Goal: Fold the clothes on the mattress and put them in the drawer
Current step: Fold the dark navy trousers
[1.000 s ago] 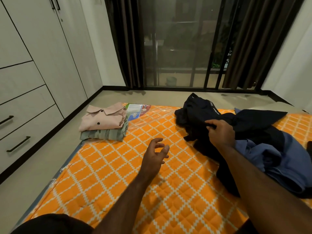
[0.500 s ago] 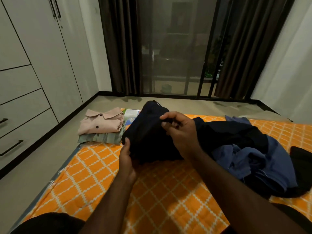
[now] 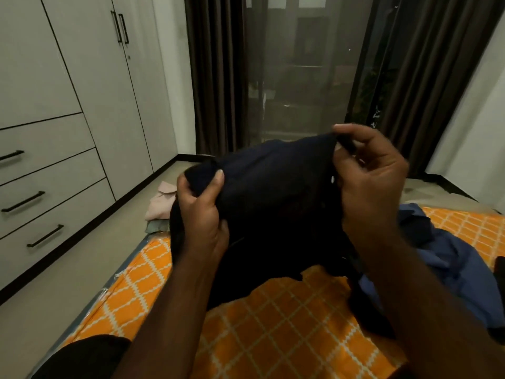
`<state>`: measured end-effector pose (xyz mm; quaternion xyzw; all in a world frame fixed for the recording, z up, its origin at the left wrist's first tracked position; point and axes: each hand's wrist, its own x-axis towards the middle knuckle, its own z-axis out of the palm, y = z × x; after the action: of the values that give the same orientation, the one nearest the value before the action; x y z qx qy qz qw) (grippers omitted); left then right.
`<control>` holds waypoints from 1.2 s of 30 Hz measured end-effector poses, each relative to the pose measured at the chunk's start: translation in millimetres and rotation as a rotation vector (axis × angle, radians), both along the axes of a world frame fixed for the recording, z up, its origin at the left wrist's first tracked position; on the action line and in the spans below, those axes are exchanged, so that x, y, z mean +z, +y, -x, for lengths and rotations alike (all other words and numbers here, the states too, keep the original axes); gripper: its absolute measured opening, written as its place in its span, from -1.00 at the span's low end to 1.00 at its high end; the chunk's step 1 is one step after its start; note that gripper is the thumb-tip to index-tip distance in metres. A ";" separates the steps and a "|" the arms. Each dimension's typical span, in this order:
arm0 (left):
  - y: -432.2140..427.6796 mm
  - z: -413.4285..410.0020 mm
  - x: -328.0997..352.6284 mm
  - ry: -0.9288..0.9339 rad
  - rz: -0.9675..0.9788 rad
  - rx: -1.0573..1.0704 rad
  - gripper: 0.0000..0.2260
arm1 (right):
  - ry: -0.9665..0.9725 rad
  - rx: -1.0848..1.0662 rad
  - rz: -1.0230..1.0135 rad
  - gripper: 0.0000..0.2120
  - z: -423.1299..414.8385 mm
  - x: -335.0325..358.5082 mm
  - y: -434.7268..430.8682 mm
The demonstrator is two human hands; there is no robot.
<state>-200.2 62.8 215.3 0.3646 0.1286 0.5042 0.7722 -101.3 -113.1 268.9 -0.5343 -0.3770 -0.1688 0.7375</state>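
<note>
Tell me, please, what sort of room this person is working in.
Probably a bedroom: an orange mattress lies on the floor, a tall wardrobe with drawers stands beside it, and dark curtains flank a glass door.

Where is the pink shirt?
In the head view the pink shirt lies on the left, atop a folded green garment at the far corner of the mattress, partly hidden behind the dark garment in the left hand.
</note>
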 end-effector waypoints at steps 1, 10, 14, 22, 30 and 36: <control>-1.6 3.3 9.7 -0.046 -0.055 -0.012 -0.49 | -0.009 -0.038 -0.041 -0.77 -1.2 6.7 -4.0; 34.7 -38.5 -72.0 0.966 -0.646 -0.229 0.10 | 0.321 -0.291 0.985 -0.31 -121.1 -114.4 6.6; 60.6 -28.4 -134.5 1.310 -1.056 -0.337 -0.27 | 0.130 -0.235 1.283 -0.36 -103.5 -160.4 27.2; 67.7 -34.3 -173.4 1.262 -1.423 -0.177 -0.65 | -0.098 -0.106 1.314 -0.67 -44.7 -200.0 72.7; 60.9 -51.6 -198.8 1.265 -1.279 -0.402 -0.56 | -0.146 -0.358 1.186 -0.65 -45.1 -219.0 81.7; 71.8 -84.9 -193.0 1.411 -1.263 -0.244 -0.67 | -0.179 -0.476 1.218 -0.49 -57.5 -220.9 90.0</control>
<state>-115.3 134.7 22.3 0.9451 0.2298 0.0603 0.2245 -43.9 -23.1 48.0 -0.9086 -0.3366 -0.1274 0.2119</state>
